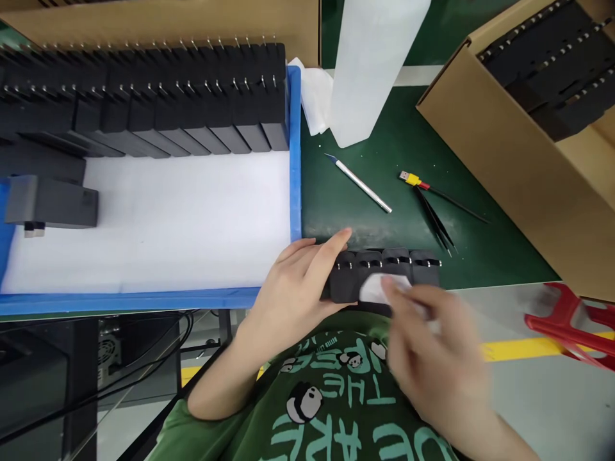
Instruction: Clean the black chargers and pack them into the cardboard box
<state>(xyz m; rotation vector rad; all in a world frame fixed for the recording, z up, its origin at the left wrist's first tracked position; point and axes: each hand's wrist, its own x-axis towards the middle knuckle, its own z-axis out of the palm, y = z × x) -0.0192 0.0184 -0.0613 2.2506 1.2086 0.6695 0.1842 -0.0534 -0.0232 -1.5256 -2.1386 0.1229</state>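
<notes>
At the near table edge, my left hand [298, 282] clamps the left end of a row of black adapters [384, 272], long axis left-right; my blurred right hand [427, 339] pinches a white piece [377, 289] against its front.

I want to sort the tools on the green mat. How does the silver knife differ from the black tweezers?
The silver knife is one bright metal shaft with a small blade at its upper left end; the black tweezers are dark, with two thin legs. The knife lies nearer the blue tray; the tweezers lie nearer the cardboard box. Both are slim, lie flat, and no hand touches them.
</notes>
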